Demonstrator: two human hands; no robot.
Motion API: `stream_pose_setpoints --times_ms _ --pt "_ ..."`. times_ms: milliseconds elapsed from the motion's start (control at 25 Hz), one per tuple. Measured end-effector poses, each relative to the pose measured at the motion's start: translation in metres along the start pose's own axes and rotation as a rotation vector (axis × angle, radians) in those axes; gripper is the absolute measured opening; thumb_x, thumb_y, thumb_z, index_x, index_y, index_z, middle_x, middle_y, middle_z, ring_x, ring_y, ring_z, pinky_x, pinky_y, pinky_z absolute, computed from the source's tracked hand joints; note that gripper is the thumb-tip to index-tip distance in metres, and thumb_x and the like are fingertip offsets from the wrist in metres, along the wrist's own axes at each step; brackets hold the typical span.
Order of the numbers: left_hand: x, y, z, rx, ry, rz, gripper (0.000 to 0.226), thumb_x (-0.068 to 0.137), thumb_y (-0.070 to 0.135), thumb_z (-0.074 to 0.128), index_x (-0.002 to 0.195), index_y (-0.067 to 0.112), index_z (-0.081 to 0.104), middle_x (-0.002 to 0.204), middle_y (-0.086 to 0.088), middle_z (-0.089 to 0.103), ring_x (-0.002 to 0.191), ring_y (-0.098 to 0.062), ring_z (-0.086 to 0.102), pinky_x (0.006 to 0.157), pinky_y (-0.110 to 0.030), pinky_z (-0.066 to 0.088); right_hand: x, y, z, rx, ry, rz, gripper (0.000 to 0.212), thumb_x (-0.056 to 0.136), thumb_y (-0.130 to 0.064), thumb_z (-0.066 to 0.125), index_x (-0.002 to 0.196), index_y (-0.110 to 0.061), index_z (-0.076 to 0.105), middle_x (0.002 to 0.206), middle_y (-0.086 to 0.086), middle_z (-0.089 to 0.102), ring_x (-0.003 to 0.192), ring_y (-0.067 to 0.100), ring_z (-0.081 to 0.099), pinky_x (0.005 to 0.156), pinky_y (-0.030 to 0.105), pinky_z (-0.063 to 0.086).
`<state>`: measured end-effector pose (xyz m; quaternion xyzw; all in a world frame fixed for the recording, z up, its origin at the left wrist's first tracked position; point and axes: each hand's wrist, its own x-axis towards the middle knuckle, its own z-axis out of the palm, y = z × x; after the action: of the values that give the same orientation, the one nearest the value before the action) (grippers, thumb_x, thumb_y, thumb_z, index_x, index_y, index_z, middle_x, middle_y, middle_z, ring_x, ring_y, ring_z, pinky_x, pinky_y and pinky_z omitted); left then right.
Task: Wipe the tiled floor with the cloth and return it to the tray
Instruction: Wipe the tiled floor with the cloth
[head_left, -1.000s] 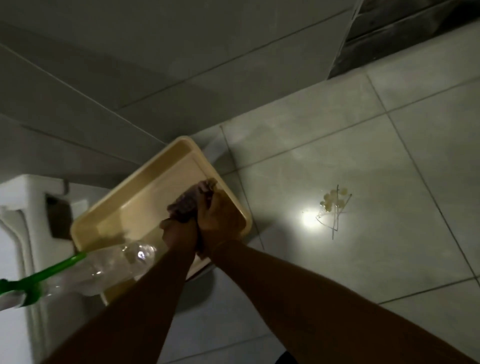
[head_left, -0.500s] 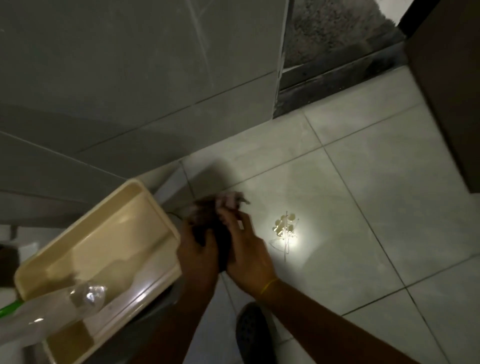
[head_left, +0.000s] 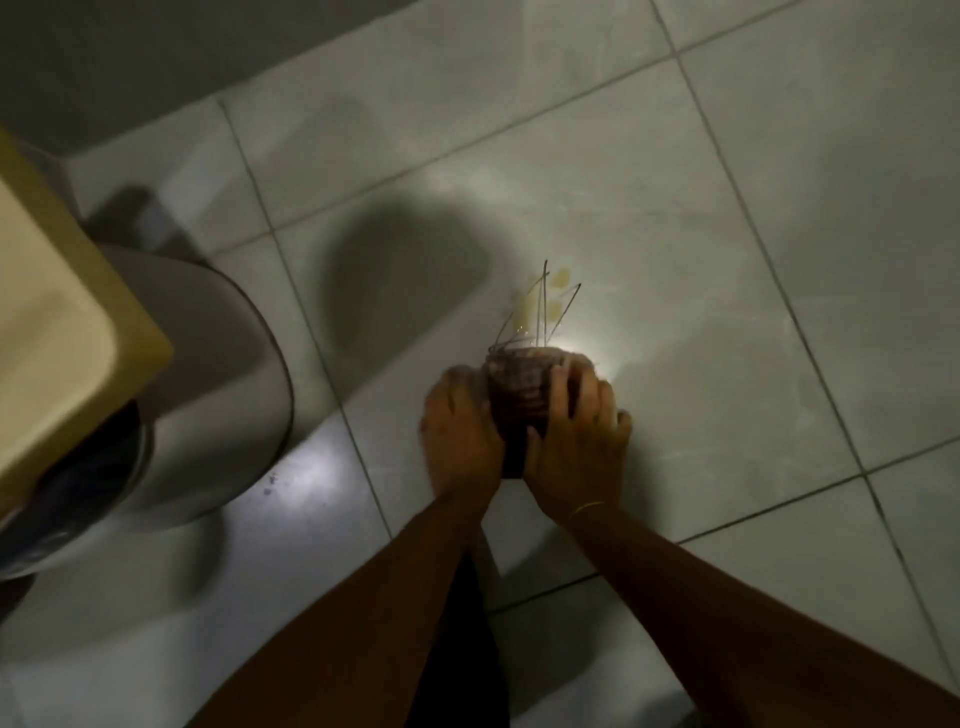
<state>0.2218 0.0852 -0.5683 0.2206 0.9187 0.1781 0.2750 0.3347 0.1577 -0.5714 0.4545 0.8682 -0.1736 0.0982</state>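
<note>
A dark reddish cloth (head_left: 519, 395) lies bunched on the pale tiled floor (head_left: 727, 260), pressed down by both hands. My left hand (head_left: 460, 434) grips its left side and my right hand (head_left: 576, 441) covers its right side. Just beyond the cloth is a yellowish spill (head_left: 553, 299) with thin dark strands in it, lit by a bright reflection. The cream tray (head_left: 67, 332) sits at the left edge, raised above the floor, only partly in view.
A round grey bin or stool (head_left: 208, 395) stands under the tray on the left. A grey tiled wall (head_left: 130, 62) runs along the top left. A dark trouser leg (head_left: 462, 649) shows between my forearms.
Both hands have carried the cloth out of the tray, down and to the right, and now hold it against the floor beside the spill. The view has dropped closer to the floor.
</note>
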Motion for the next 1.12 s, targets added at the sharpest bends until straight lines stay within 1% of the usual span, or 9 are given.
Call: stream_pose_setpoints --times_ms 80,120,240,400,720,800,880,1000,1120 --pt "-0.005 -0.037 0.007 0.081 -0.022 0.033 0.070 0.107 0.048 0.041 0.165 0.016 0.020 0.175 -0.009 0.020 0.162 -0.027 0.017 0.131 -0.047 0.015 0.000 0.006 0.021 -0.020 -0.010 -0.230 0.078 0.103 -0.050 0.048 0.168 -0.009 0.035 0.175 0.025 0.031 0.160 0.046 0.033 0.127 0.066 0.030" --pt "-0.007 -0.051 0.010 0.070 -0.072 0.063 0.077 0.107 0.054 0.036 0.168 0.019 0.007 0.178 -0.003 0.002 0.164 -0.022 0.000 0.131 -0.048 0.004 0.008 0.008 0.029 0.000 -0.044 -0.315 0.079 0.104 -0.052 0.045 0.169 -0.010 0.032 0.178 0.022 0.027 0.164 0.043 0.029 0.128 0.068 0.028" --pt "-0.001 -0.069 0.024 0.083 -0.111 0.123 0.086 0.103 0.066 0.028 0.167 0.026 -0.012 0.176 0.007 -0.020 0.161 -0.014 -0.023 0.128 -0.048 -0.009 0.073 -0.006 0.038 0.038 -0.010 -0.416 0.083 0.105 -0.058 0.042 0.172 -0.014 0.023 0.182 0.013 0.018 0.168 0.037 0.021 0.133 0.066 0.020" --pt "0.002 -0.076 0.029 0.141 -0.098 0.127 0.090 0.099 0.074 0.022 0.166 0.028 -0.016 0.175 0.008 -0.023 0.159 -0.012 -0.027 0.126 -0.050 -0.011 0.139 -0.032 0.029 -0.016 0.041 -0.419 0.082 0.107 -0.055 0.039 0.173 -0.011 0.018 0.182 0.014 0.015 0.169 0.034 0.015 0.135 0.064 0.015" --pt "0.002 -0.075 0.026 0.112 -0.112 0.147 0.099 0.093 0.082 0.019 0.167 0.023 -0.010 0.175 0.008 -0.025 0.161 -0.018 -0.023 0.128 -0.057 -0.006 -0.012 0.067 0.050 -0.061 -0.036 -0.490 0.084 0.102 -0.055 0.052 0.172 -0.017 0.027 0.183 0.006 0.013 0.170 0.026 0.016 0.129 0.066 0.024" --pt "0.002 -0.076 0.026 0.121 -0.118 0.147 0.101 0.092 0.084 0.020 0.167 0.023 -0.011 0.175 0.008 -0.024 0.161 -0.019 -0.023 0.127 -0.057 -0.006 0.021 0.077 0.038 -0.068 -0.033 -0.486 0.083 0.101 -0.059 0.051 0.170 -0.016 0.032 0.182 0.006 0.016 0.168 0.029 0.022 0.127 0.065 0.027" --pt "0.002 -0.077 0.028 0.138 -0.123 0.139 0.104 0.091 0.086 0.023 0.167 0.025 -0.013 0.175 0.008 -0.025 0.161 -0.018 -0.025 0.127 -0.056 -0.008 0.094 0.066 0.017 -0.082 0.055 -0.344 0.085 0.101 -0.062 0.044 0.170 -0.014 0.031 0.180 0.010 0.023 0.166 0.034 0.025 0.130 0.064 0.024" --pt "0.003 -0.079 0.030 0.168 -0.116 0.135 0.105 0.091 0.086 0.026 0.166 0.026 -0.017 0.174 0.008 -0.026 0.160 -0.017 -0.027 0.125 -0.054 -0.010 0.183 0.024 -0.003 -0.058 0.134 -0.159 0.088 0.102 -0.062 0.040 0.172 -0.012 0.022 0.182 0.013 0.020 0.168 0.037 0.019 0.133 0.064 0.017" --pt "0.002 -0.082 0.031 0.161 -0.113 0.149 0.103 0.094 0.083 0.028 0.166 0.026 -0.017 0.174 0.008 -0.025 0.160 -0.017 -0.025 0.125 -0.056 -0.008 0.163 -0.007 0.016 -0.030 0.126 -0.296 0.086 0.103 -0.058 0.045 0.172 -0.014 0.022 0.183 0.009 0.018 0.169 0.035 0.017 0.135 0.061 0.013"
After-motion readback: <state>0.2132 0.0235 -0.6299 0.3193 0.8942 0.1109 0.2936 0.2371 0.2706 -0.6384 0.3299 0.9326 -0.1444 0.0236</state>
